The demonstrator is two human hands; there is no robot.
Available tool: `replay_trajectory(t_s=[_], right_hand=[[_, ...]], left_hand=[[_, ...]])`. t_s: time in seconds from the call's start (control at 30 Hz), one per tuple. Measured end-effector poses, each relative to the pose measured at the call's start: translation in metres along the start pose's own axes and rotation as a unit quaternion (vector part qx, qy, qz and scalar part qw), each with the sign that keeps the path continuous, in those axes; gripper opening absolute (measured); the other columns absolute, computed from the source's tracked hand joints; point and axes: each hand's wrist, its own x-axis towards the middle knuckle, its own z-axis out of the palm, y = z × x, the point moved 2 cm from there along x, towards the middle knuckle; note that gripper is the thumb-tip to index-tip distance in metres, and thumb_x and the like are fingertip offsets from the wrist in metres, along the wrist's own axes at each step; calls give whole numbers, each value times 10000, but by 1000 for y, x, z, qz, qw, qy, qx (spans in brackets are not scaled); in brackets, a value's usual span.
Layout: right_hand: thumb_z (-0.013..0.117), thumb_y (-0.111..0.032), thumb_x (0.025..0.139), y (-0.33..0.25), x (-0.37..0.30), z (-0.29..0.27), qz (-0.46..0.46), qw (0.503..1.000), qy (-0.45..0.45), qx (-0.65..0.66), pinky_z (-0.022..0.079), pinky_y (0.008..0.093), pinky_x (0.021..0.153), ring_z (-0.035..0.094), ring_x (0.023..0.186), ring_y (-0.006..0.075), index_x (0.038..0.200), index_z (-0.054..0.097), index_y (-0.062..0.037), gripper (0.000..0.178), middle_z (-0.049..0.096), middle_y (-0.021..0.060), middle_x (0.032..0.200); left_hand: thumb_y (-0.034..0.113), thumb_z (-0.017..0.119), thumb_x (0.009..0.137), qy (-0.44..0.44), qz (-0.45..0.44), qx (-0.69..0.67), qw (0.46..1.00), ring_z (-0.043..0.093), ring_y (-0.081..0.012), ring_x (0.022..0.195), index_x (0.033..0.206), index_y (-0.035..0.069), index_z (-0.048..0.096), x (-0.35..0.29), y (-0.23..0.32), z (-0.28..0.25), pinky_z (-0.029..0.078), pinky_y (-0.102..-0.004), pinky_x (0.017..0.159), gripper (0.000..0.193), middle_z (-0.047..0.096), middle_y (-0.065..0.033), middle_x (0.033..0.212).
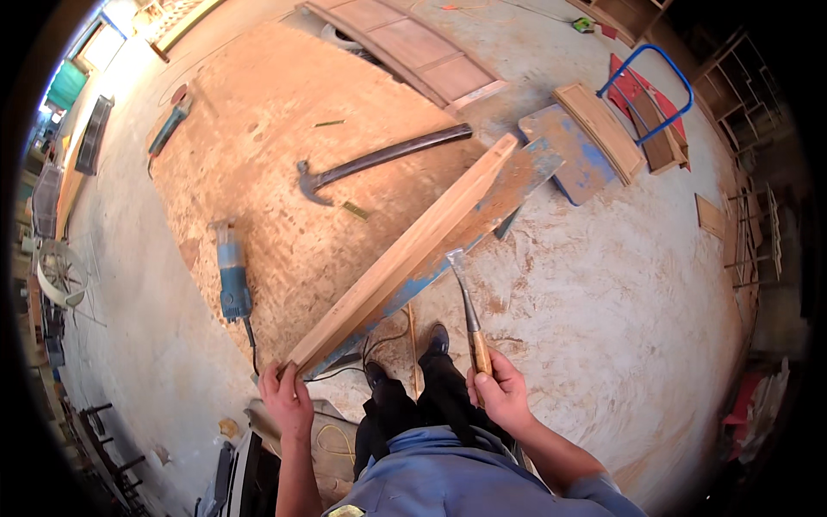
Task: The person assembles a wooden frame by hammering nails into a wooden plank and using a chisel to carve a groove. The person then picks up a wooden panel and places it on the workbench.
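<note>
The desk (276, 95) spreads beyond the beam (405, 252), which lies along its near edge. Past the beam rests the hammer (379, 161). On the beam's near side, the chisel (471, 314) is grasped by the right hand (504, 392); the left hand (287, 401) grips the beam's left end. Better to hold the beam steady, fingers outside the blade's line.

Woodworking shop. Claw hammer (388, 158) and corded power tool (233, 280) lay on a dusty wooden table (258, 95); timber (403, 252) along its edge, chisel (469, 312) in use-worn condition, panelled woodwork (405, 39) beyond.
</note>
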Motion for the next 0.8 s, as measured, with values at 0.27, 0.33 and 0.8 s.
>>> replay_trajectory(t_s=[0.27, 0.33, 0.8], right_hand=[[564, -197, 990, -31, 26, -37, 14, 986, 9, -168, 479, 271, 557, 561, 606, 100, 1396, 484, -37, 443, 623, 53, 804], [569, -205, 990, -51, 22, -28, 72, 993, -5, -93, 484, 276, 562, 566, 612, 103, 1384, 496, -35, 435, 626, 56, 798], [500, -100, 981, -89, 84, -61, 109, 983, 75, -130, 434, 236, 477, 528, 534, 81, 1397, 454, 23, 436, 583, 31, 776]], left_hand=[[10, 659, 806, 31, 129, -85, 987, 566, -414, 1082, 1141, 15, 637, 83, 134, -15, 467, -490, 943, 336, 587, -202, 1196], [43, 695, 779, 5, 235, -139, 962, 589, -374, 1092, 1101, 12, 665, 103, 188, -9, 488, -462, 945, 325, 613, -161, 1178], [85, 706, 795, -53, 198, -255, 945, 634, -321, 979, 1123, 17, 648, 181, 228, 65, 525, -416, 851, 339, 661, -124, 1080]])
